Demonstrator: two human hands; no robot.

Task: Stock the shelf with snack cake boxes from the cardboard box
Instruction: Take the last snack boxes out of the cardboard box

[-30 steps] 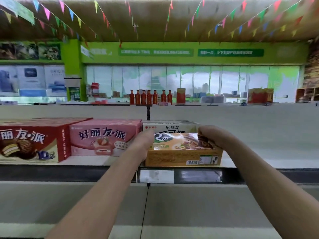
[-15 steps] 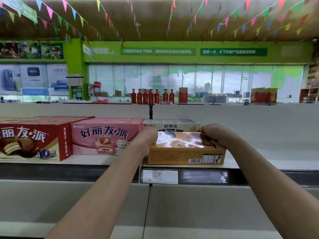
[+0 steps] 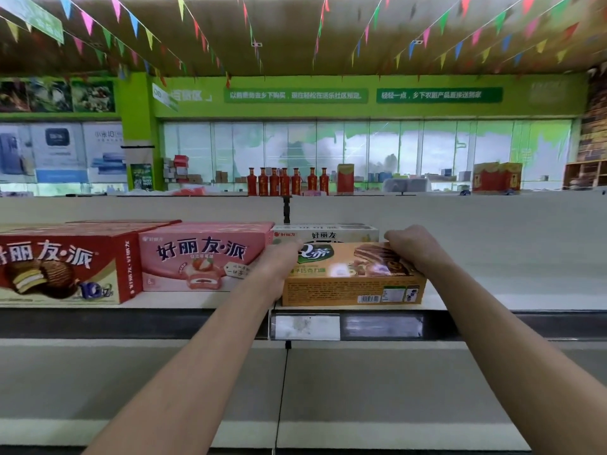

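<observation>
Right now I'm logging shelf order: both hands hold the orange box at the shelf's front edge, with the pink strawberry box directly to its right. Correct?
Not quite. In the head view the pink strawberry box sits to the left of the orange box, not right. The left hand and right hand do hold it at the shelf's front edge.

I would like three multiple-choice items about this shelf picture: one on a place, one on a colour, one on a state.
1. Where is the orange snack cake box?
A. at the shelf's front edge
B. on the floor
C. on the red box

2. What colour is the box directly to its left?
A. blue
B. pink
C. black

3. How do the hands meet the orange box?
A. both hold its ends
B. only one touches
C. neither touches

Answers:
1 A, it rests on the shelf edge.
2 B, the pink box adjoins it.
3 A, left hand and right hand grip opposite ends.
</observation>
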